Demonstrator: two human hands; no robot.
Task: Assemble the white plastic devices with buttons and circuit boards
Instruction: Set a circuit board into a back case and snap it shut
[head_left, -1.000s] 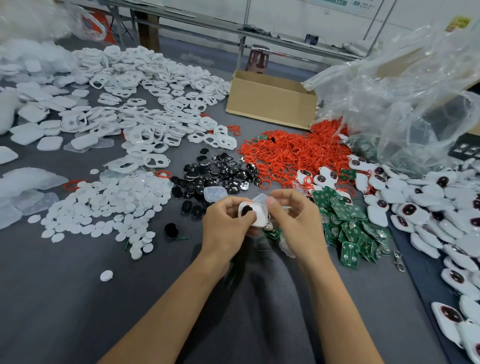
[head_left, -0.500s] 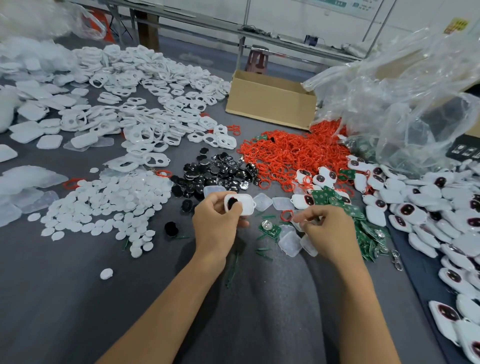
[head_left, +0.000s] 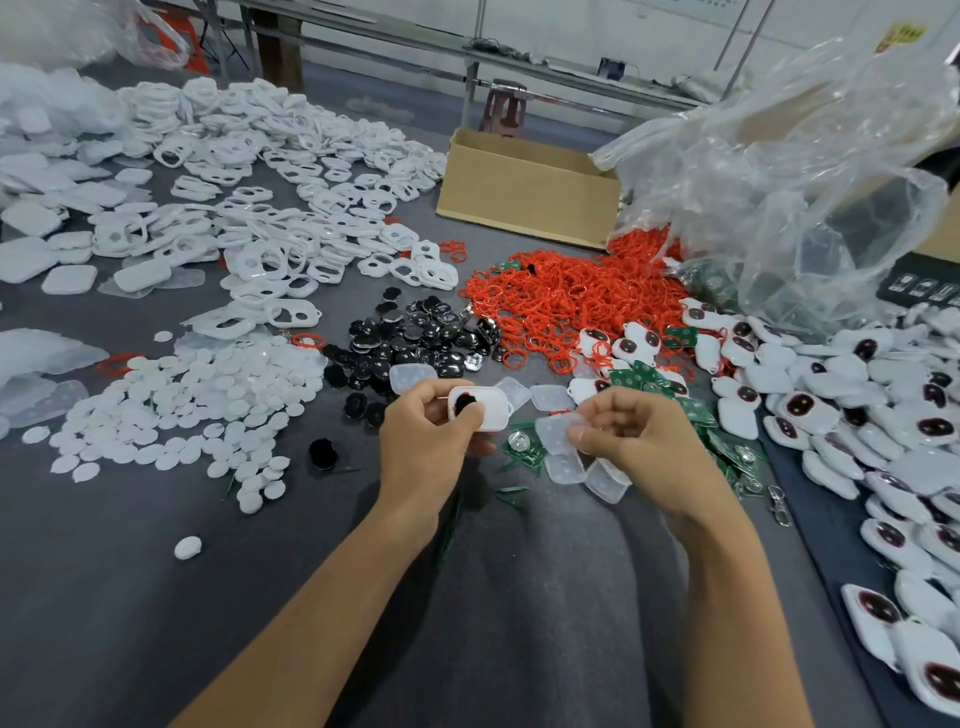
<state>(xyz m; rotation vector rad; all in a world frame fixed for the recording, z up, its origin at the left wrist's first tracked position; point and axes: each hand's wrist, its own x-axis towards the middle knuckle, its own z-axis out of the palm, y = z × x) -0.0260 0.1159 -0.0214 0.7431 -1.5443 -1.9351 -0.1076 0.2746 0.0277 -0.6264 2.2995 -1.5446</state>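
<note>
Holding a white plastic shell (head_left: 483, 413) just above the grey surface (head_left: 156, 597), the left hand (head_left: 431, 447) is curling its fingers and thumb round the piece, so its grip is closed on the shell. A black button (head_left: 464, 404) is sitting in the shell's round opening, and the thumb is lying partly over it. The right hand (head_left: 641, 441) is pinching a clear cover (head_left: 555, 431) between thumb and fingers, its grip closed on that cover. It is holding the cover near the shell's right side but not touching it.

A green circuit board (head_left: 522, 449) with a round metal contact is lying on the surface between the two hands. More clear covers (head_left: 571, 467) are lying overlapped under the right hand. A heap of green boards (head_left: 652, 382) is spreading out behind and to the right of that hand.

Farther back, a pile of black buttons (head_left: 415, 338) is lying beside a mound of red rings (head_left: 571, 296). White discs (head_left: 197, 395) are lying scattered to the left, and white frames (head_left: 270, 223) are lying strewn beyond them. White devices with dark buttons (head_left: 857, 405) are lying heaped along the right edge. A cardboard box (head_left: 524, 192) is standing at the back, with a crumpled clear plastic bag (head_left: 805, 182) rising beside it.
</note>
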